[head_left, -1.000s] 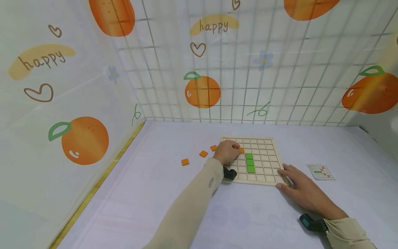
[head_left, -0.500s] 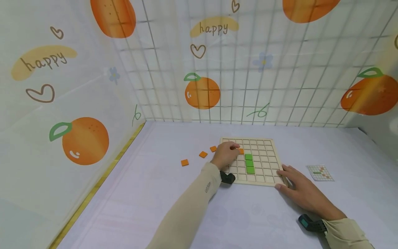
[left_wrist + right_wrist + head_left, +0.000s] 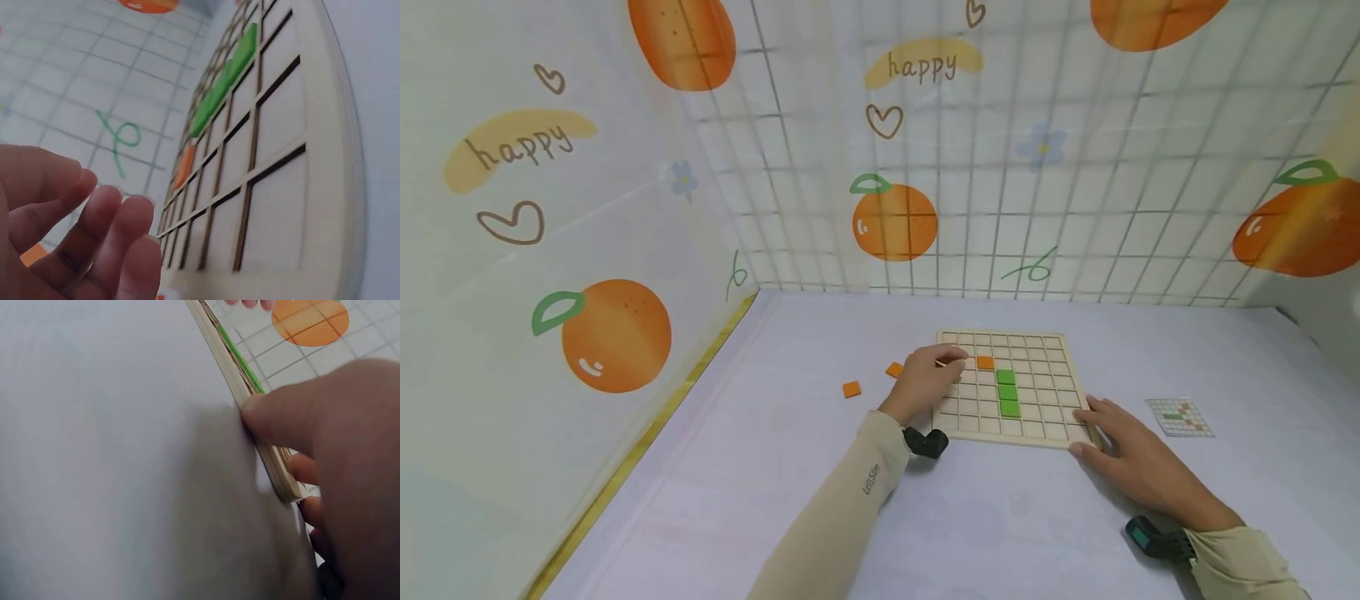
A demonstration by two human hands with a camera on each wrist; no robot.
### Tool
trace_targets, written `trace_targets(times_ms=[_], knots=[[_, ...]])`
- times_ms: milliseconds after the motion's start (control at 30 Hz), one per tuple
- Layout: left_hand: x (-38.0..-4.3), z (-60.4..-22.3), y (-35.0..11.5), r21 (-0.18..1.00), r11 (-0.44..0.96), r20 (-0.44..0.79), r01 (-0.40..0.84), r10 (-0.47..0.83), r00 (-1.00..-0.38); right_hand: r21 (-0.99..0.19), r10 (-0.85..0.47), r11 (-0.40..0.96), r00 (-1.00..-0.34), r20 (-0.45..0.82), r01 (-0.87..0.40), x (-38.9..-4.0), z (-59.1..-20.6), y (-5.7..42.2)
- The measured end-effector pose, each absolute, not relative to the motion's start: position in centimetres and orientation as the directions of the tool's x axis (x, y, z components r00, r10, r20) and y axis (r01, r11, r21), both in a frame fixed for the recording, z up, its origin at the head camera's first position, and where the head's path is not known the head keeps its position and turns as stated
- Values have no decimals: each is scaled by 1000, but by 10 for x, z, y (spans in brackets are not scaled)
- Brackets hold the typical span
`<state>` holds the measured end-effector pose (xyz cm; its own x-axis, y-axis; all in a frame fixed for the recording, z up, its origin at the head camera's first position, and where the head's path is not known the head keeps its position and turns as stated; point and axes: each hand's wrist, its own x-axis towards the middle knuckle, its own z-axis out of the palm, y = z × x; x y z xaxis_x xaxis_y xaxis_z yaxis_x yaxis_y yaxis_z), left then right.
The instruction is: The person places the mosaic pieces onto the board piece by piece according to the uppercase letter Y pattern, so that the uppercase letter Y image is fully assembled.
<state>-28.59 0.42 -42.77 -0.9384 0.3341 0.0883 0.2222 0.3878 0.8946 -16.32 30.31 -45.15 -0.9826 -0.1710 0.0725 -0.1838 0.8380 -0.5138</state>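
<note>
A pale wooden grid board (image 3: 1045,383) lies on the table. Three green tiles (image 3: 1008,392) form a column in its cells, and one orange tile (image 3: 985,362) sits up and left of them. My left hand (image 3: 922,379) hovers over the board's left edge, fingers loosely bent; the left wrist view shows nothing between the fingertips (image 3: 140,209). At the near right corner, my right hand (image 3: 1138,458) grips the board, thumb (image 3: 265,415) against the front edge and the other fingers on the right side.
Loose orange tiles (image 3: 851,389) lie on the table left of the board, some partly hidden by the left hand. A small printed pattern card (image 3: 1180,417) lies to the right. A patterned curtain (image 3: 805,167) stands behind the table.
My left hand has drawn back left from the orange tile on the board, leaving it fully in view. It now covers more of the loose tiles. The right hand stays at its corner.
</note>
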Motion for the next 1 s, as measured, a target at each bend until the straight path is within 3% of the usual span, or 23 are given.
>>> trace_targets(times_ms=[400,1000], knots=[[-272,-414,-33,883,426,99,197,240,-966,-522,-168,833,-983,75,-183,-162,-452,305],[-274,-416,-73,932,329,100,155,180,-979,-525,-173,830,-982,79,-189,-164,-454,306]])
